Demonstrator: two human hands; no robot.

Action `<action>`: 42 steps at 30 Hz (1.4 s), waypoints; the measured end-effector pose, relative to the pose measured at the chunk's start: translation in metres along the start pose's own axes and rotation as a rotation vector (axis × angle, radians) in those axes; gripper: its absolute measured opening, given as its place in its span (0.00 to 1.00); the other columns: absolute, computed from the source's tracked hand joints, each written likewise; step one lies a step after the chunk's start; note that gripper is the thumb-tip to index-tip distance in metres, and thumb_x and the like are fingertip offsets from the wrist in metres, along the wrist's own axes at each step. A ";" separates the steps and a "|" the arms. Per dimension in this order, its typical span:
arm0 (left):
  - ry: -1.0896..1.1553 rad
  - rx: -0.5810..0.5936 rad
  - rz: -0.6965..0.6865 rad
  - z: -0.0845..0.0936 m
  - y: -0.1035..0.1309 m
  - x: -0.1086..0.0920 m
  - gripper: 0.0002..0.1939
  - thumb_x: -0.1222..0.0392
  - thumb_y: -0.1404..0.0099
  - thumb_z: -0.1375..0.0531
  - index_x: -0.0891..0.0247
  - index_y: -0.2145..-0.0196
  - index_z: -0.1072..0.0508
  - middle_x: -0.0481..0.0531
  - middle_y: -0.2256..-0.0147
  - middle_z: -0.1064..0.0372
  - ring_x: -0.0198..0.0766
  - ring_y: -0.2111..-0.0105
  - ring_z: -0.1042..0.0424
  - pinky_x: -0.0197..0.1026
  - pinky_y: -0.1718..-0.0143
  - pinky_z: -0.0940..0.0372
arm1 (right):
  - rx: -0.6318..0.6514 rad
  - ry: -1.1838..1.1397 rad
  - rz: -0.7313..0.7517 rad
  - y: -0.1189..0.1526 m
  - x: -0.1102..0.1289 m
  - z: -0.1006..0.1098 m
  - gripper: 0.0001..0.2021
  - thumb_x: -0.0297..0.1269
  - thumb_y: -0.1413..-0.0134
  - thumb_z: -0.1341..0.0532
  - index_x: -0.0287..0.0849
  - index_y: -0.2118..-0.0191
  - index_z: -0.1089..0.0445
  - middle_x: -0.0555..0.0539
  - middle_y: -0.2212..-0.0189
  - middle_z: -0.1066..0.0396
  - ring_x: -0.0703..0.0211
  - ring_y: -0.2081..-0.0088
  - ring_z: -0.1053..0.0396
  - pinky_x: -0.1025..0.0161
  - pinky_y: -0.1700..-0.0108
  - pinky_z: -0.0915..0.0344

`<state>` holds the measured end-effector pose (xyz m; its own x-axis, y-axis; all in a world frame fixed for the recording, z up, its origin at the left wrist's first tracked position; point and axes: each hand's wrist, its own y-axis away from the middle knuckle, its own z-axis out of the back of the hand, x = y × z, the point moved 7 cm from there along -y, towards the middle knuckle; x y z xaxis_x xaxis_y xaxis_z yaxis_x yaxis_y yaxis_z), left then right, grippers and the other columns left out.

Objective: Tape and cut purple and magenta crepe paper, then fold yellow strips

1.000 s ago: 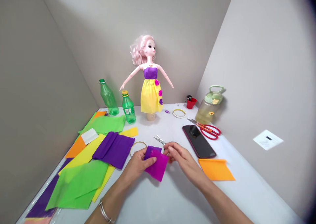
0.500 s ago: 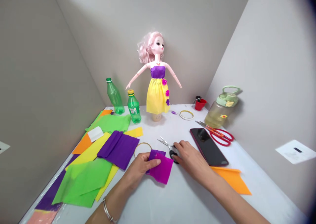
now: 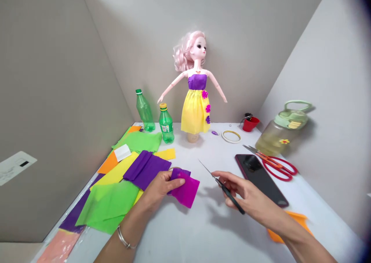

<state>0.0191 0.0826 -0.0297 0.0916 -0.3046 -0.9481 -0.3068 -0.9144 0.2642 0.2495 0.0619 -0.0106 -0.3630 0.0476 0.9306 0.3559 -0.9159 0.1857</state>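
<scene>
Near the middle of the table my left hand (image 3: 162, 185) pinches a magenta piece (image 3: 188, 189) together with a purple piece (image 3: 180, 173), thumb on top. To the right, my right hand (image 3: 239, 187) has its fingers round small black-handled scissors (image 3: 228, 195), lifted above the white surface with the thin blades pointing up and left. A gap separates the blades from the pieces. Behind stands a pink-haired doll (image 3: 197, 81) in a purple top and yellow skirt with three flowers. Most of a thin gold ring (image 3: 175, 168) is hidden behind my left hand.
Green, yellow, orange and purple sheets (image 3: 108, 205) cover the left side. Two green bottles (image 3: 166, 128) stand behind them. At right are a dark phone (image 3: 259, 178), red-handled scissors (image 3: 279, 168), a drink bottle (image 3: 278, 135), a red cup (image 3: 251, 124), a bangle (image 3: 231, 136) and an orange sheet (image 3: 298, 220).
My right hand has picked up the small scissors from the table. My left hand still holds the two pieces. The view has turned left, so the scene sits further right.
</scene>
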 end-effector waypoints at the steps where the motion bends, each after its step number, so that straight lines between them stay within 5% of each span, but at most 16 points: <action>1: -0.026 0.006 -0.002 0.004 0.000 -0.001 0.19 0.48 0.50 0.28 0.68 0.70 0.21 0.48 0.75 0.28 0.31 0.76 0.36 0.34 0.72 0.43 | 0.045 0.002 -0.013 0.003 0.003 -0.005 0.31 0.43 0.51 0.33 0.48 0.40 0.35 0.47 0.55 0.31 0.53 0.53 0.34 0.60 0.51 0.37; 8: -0.183 0.079 -0.010 0.018 0.003 -0.012 0.18 0.47 0.48 0.29 0.68 0.72 0.21 0.48 0.77 0.30 0.30 0.77 0.39 0.34 0.73 0.46 | 0.183 0.135 -0.017 0.013 0.018 -0.031 0.32 0.45 0.49 0.32 0.53 0.37 0.36 0.47 0.51 0.32 0.51 0.48 0.36 0.58 0.43 0.41; 15: -0.318 0.117 0.029 0.019 0.004 -0.010 0.19 0.47 0.46 0.32 0.67 0.69 0.21 0.48 0.75 0.29 0.33 0.75 0.38 0.35 0.71 0.45 | 0.213 0.233 0.039 0.009 0.016 -0.045 0.26 0.42 0.46 0.35 0.53 0.41 0.32 0.52 0.65 0.36 0.57 0.60 0.34 0.62 0.52 0.37; 26: -0.393 0.186 0.006 0.015 0.004 -0.009 0.17 0.48 0.42 0.34 0.67 0.65 0.20 0.50 0.71 0.26 0.36 0.72 0.33 0.36 0.68 0.41 | 0.166 0.253 0.050 0.009 0.018 -0.049 0.15 0.42 0.48 0.34 0.49 0.53 0.25 0.52 0.69 0.35 0.59 0.65 0.36 0.65 0.61 0.38; 42: -0.355 0.209 0.003 0.015 0.008 -0.009 0.16 0.49 0.41 0.34 0.66 0.65 0.21 0.50 0.70 0.26 0.36 0.71 0.33 0.36 0.66 0.40 | 0.140 0.182 0.066 0.005 0.012 -0.050 0.19 0.43 0.47 0.35 0.49 0.49 0.24 0.48 0.68 0.27 0.54 0.64 0.31 0.65 0.64 0.33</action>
<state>0.0017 0.0824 -0.0215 -0.2310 -0.1626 -0.9593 -0.4955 -0.8288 0.2598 0.2043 0.0377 -0.0141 -0.4795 -0.0951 0.8724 0.4956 -0.8497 0.1798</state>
